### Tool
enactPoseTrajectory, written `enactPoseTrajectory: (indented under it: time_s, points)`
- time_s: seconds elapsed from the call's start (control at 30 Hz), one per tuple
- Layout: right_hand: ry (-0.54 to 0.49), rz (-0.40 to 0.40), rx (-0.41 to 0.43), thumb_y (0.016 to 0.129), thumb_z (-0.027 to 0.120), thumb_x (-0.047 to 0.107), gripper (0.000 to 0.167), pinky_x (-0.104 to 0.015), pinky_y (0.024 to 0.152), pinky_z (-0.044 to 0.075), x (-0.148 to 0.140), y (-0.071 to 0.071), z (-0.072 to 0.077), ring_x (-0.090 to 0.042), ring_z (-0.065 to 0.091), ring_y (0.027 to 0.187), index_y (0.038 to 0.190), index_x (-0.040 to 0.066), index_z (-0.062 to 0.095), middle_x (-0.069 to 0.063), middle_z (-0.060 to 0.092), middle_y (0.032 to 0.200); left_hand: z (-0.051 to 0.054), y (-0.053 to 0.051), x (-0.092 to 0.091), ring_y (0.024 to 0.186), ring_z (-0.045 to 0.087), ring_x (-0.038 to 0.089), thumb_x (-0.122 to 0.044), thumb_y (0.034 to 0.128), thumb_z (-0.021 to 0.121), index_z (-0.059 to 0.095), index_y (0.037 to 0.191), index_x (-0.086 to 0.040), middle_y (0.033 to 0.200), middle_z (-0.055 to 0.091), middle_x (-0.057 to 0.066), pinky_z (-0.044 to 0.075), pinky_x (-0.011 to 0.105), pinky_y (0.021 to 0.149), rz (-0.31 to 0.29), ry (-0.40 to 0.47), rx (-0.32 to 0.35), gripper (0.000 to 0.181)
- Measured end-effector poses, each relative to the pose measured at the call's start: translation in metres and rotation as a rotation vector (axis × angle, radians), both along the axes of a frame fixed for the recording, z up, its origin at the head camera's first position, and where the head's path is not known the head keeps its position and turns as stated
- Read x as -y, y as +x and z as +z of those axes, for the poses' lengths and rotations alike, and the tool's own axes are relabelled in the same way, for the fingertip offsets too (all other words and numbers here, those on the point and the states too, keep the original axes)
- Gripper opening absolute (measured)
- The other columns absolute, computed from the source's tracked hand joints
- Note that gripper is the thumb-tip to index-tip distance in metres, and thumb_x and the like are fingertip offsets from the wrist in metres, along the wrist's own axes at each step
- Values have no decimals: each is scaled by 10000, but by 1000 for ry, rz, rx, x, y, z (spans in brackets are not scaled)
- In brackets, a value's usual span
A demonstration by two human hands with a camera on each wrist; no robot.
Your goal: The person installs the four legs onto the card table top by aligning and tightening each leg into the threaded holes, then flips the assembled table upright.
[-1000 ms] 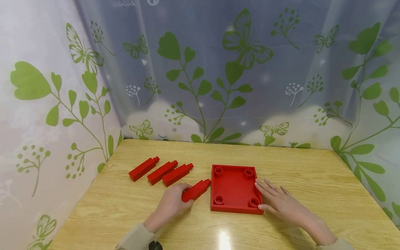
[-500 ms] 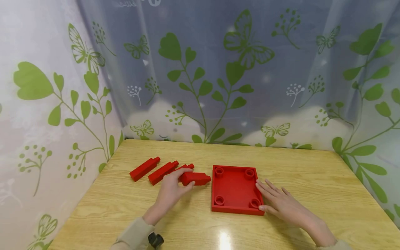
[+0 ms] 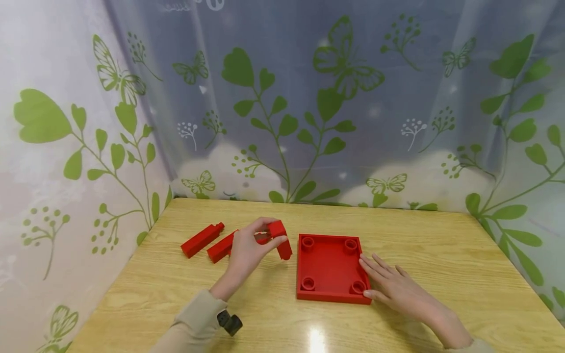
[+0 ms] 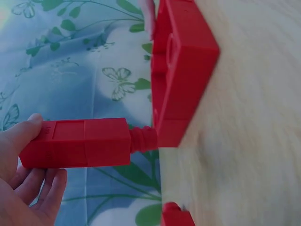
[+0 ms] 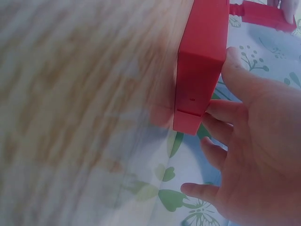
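Note:
My left hand (image 3: 247, 251) grips a red plastic table leg (image 3: 281, 242) by its thick end, above the tabletop. The leg's threaded tip points down, which the left wrist view shows clearly on the leg (image 4: 84, 143). Just right of it lies a square red toy tabletop (image 3: 333, 267), underside up, with a ring socket in each corner. My right hand (image 3: 401, 289) has its fingers extended and touches that square's right edge. In the right wrist view, thumb and fingertips meet the side of the red square (image 5: 200, 75).
Several red pieces lie on the wooden table (image 3: 176, 289): one leg (image 3: 202, 240) at far left, another leg (image 3: 220, 247) beside it, and a third, mostly behind my left hand. A patterned curtain (image 3: 282, 122) hangs behind. A black device (image 3: 229, 322) sits at my left wrist.
My left hand has lifted the leg off the table and turned it from lying flat to tip-down. The right hand and the red square stay in place.

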State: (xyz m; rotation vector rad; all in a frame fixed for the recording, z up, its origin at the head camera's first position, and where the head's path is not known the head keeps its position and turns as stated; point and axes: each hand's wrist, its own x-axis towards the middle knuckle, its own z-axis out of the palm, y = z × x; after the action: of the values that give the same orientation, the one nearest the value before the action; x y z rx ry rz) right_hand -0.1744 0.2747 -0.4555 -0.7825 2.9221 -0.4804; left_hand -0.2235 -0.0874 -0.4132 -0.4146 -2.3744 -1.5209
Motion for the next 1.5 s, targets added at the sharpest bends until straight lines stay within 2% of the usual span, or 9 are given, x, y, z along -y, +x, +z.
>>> enactPoseTrajectory:
  time_s: [0.2,0.4,0.63,0.83,1.0,1.17,1.33,1.5]
  points:
    - [3,-10,12,1016,540,498,726,-764,1085,256,0,1,0,-425,264,1491,1575,71,360,-142,317,1633,9,-13,-20,968,723,205,-220,825,860,728,1192,-149,1051,737,16,607,352,854,-67,65,-12,397]
    - [-2,-6,4,1019,544,483,715,-769,1080,256,0,1,0,-425,269,1489,1574,71,362,-137,319,1634,23,-25,-47,978,706,206,-192,836,851,721,1200,-119,1066,729,34,599,378,886,-132,104,-45,393]
    - [2,-14,2,1022,542,479,705,-769,1077,261,0,3,1,-424,279,1486,1570,71,370,-141,327,1630,38,-39,-79,977,701,194,-201,853,838,716,1200,-134,1062,731,39,597,321,875,-204,103,-61,374]
    - [7,-24,3,1014,543,500,722,-765,1079,266,-1,4,2,-421,287,1484,1571,74,371,-143,341,1623,43,-53,-108,969,730,198,-228,876,816,702,1235,-143,1063,744,46,583,235,852,-246,36,-60,386]
    - [8,-22,-3,1012,544,505,724,-766,1077,268,0,3,2,-415,291,1484,1571,78,372,-142,344,1622,40,-63,-128,973,729,196,-247,882,810,696,1252,-126,1068,748,53,578,227,858,-270,-2,-51,406]
    - [2,-24,10,1011,543,507,730,-771,1080,254,1,3,2,-415,283,1488,1574,79,366,-145,334,1626,28,-69,-142,987,725,176,-261,880,809,705,1248,-137,1053,750,39,573,198,847,-279,-26,-48,402]
    - [4,-17,8,1013,540,504,725,-771,1079,255,0,2,0,-410,284,1489,1575,81,364,-140,332,1628,16,-71,-150,979,708,132,-272,866,821,718,1228,-159,1000,737,9,567,179,844,-274,-28,-16,393]
    - [5,-17,5,1019,532,499,713,-771,1076,257,-1,2,-1,-405,283,1491,1577,87,364,-132,327,1632,8,-71,-155,983,699,107,-283,861,825,719,1233,-180,1019,735,-12,566,188,850,-286,-28,14,401]
